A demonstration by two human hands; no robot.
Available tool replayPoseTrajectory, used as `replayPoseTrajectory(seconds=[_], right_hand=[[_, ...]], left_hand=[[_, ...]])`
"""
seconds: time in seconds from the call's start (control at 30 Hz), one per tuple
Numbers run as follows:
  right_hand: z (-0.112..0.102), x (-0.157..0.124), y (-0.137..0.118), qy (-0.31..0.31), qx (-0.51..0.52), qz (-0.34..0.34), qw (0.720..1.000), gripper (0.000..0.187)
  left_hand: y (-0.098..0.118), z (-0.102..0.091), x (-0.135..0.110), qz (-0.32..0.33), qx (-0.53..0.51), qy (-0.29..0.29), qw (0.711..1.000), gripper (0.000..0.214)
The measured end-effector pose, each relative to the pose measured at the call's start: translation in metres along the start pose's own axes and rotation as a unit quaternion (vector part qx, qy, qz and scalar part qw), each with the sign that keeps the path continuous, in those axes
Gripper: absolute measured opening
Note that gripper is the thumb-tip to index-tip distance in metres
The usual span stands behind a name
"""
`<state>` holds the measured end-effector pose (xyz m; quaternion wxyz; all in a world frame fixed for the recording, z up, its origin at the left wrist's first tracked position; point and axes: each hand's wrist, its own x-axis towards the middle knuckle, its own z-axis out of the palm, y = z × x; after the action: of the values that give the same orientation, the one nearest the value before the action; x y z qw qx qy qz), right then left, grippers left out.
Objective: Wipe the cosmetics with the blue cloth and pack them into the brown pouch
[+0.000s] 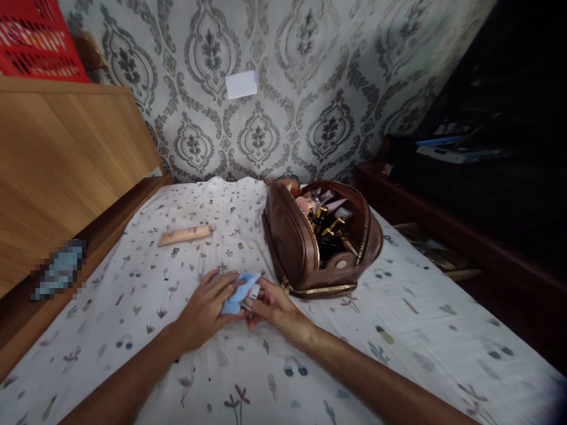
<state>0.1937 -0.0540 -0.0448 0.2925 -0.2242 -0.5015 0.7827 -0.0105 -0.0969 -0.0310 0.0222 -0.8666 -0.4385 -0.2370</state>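
Note:
My left hand point(218, 300) is closed on a light blue cloth point(241, 290), which is wrapped against a small white container. The fingers of my right hand point(275, 307) grip that small white container point(253, 293); most of it is covered by the cloth and fingers, so its kind is not clear. Just beyond my right hand stands a brown makeup bag point(287, 236), unzipped, with several cosmetics point(330, 221) inside, some gold-capped. A beige tube point(185, 235) lies flat on the patterned sheet, ahead of my left hand and touching neither hand.
The white printed sheet point(248, 383) covers the surface under my hands. A wooden cabinet point(66, 147) borders the left, with a red basket point(42, 44) on top. Patterned wallpaper point(257, 136) bearing a white card point(241, 85) rises behind. Dark furniture point(443, 212) lines the right.

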Motion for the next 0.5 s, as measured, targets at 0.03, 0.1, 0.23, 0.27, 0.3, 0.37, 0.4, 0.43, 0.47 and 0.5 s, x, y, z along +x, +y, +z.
replayPoseTrajectory(seconds=[0.03,0.1,0.23,0.27,0.3,0.37,0.4,0.43,0.47,0.5], right_hand=[[0.0,0.0,0.0,0.005,-0.005,-0.004,1.0,0.056],[0.001,0.0,0.0,0.011,-0.011,-0.012,1.0,0.053],[0.002,-0.001,-0.004,-0.005,-0.009,-0.018,1.0,0.05],[0.002,-0.002,-0.006,-0.008,-0.009,-0.019,1.0,0.049],[0.002,-0.002,-0.007,-0.009,-0.007,-0.021,1.0,0.048],[0.001,-0.002,-0.009,-0.014,-0.003,-0.025,1.0,0.046],[0.001,-0.002,-0.01,-0.02,0.0,-0.028,0.999,0.045],[0.001,-0.002,-0.01,-0.027,0.004,-0.029,0.999,0.045],[0.001,-0.002,-0.01,-0.034,0.005,-0.028,0.999,0.045],[0.002,-0.002,-0.01,-0.039,0.005,-0.026,0.999,0.047]], left_hand=[[0.002,0.002,0.001,0.013,0.007,-0.01,1.0,0.048],[0.004,0.003,0.001,0.022,0.017,-0.017,0.999,0.051],[0.0,0.004,0.001,0.024,0.014,0.002,1.0,0.048],[-0.002,0.003,0.001,0.024,0.008,0.009,1.0,0.046],[-0.003,0.002,0.001,0.024,-0.002,0.017,1.0,0.044],[-0.004,0.0,0.001,0.027,-0.032,0.038,0.998,0.038],[-0.004,-0.001,0.002,0.029,-0.053,0.049,0.997,0.035],[-0.003,-0.003,0.002,0.027,-0.076,0.063,0.995,0.032],[-0.001,-0.005,0.003,0.019,-0.099,0.08,0.992,0.029],[0.001,-0.007,0.003,0.005,-0.124,0.098,0.987,0.026]])
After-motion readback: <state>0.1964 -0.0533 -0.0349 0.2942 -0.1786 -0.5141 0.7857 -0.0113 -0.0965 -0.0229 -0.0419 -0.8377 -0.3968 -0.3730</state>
